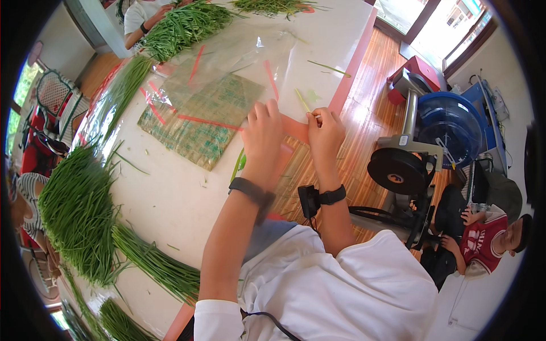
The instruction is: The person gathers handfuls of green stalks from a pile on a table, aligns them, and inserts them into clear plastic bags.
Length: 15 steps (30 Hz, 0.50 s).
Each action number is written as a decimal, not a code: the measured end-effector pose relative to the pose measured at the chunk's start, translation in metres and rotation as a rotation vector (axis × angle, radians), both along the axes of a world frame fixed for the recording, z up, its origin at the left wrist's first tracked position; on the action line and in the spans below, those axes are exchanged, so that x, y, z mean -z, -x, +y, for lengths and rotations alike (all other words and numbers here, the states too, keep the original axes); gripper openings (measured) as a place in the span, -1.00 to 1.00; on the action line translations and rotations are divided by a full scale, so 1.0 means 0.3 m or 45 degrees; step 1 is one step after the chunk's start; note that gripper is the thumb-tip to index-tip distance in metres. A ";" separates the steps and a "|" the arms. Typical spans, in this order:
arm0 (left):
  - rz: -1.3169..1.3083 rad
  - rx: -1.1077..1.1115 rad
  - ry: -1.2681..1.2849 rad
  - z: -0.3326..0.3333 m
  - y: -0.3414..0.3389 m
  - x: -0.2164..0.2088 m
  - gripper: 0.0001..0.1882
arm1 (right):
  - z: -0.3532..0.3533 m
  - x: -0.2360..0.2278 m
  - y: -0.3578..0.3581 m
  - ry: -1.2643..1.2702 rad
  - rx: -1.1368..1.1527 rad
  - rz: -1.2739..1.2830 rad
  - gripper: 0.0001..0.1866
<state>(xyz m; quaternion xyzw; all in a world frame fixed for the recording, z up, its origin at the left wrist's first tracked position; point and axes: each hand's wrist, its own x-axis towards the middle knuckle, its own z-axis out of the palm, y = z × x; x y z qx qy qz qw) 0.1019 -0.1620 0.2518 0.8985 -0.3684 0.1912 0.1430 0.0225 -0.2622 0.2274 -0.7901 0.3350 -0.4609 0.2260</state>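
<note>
At the table edge directly ahead of the person, both hands work close together over the pink rim of the white tabletop (187, 193). The right hand (325, 129) pinches one thin green chive stalk (303, 101) between thumb and forefinger; the stalk angles up and away from the fingertips toward the far side of the table. The left hand (263, 133) lies just beside it, fingers extended and loosely together, palm down on a clear plastic bag with red strips (227, 74) whose near edge overhangs the rim; whether it presses firmly cannot be told.

Beyond the left hand, under the bag, lies a flat green-printed sheet (199, 122). Well to the left of both hands sits a large heap of loose green chives (77, 213), with a tied long bundle of chives (156, 264) nearer the person's left elbow. A second person's forearm (142, 28) rests by another chive pile at the far end.

Risks noted, as judgement: the single stalk is held only at its tip and could snap or slip from the pinch. The bag is slick and partly off the table; if the left hand lifts, it may slide to the wooden floor (369, 108). A stray stalk (330, 68) lying beyond the right hand near the rim could roll off likewise.
</note>
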 end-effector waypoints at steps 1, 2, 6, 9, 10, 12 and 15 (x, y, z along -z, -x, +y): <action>-0.001 0.007 0.004 -0.003 0.001 -0.002 -0.78 | -0.011 0.004 0.005 0.004 0.007 -0.001 -0.86; 0.023 -0.020 0.042 -0.002 0.002 -0.003 -0.77 | -0.022 0.010 0.014 0.056 0.026 0.004 -0.88; 0.018 -0.074 0.065 0.002 -0.003 0.002 -0.79 | -0.085 0.007 0.076 0.046 0.093 0.073 -0.91; 0.120 -0.114 0.109 0.015 -0.023 0.008 -0.82 | -0.166 -0.010 0.173 -0.106 0.305 0.217 -0.92; 0.117 -0.107 0.111 0.017 -0.029 0.012 -0.82 | -0.168 -0.016 0.202 -0.196 0.403 0.168 -0.90; 0.228 -0.168 0.135 0.019 -0.041 0.015 -0.80 | -0.122 -0.041 0.206 -0.231 0.312 0.054 -0.88; 0.199 -0.152 0.129 0.022 -0.041 0.009 -0.75 | -0.042 -0.052 0.130 -0.235 0.119 -0.089 -0.87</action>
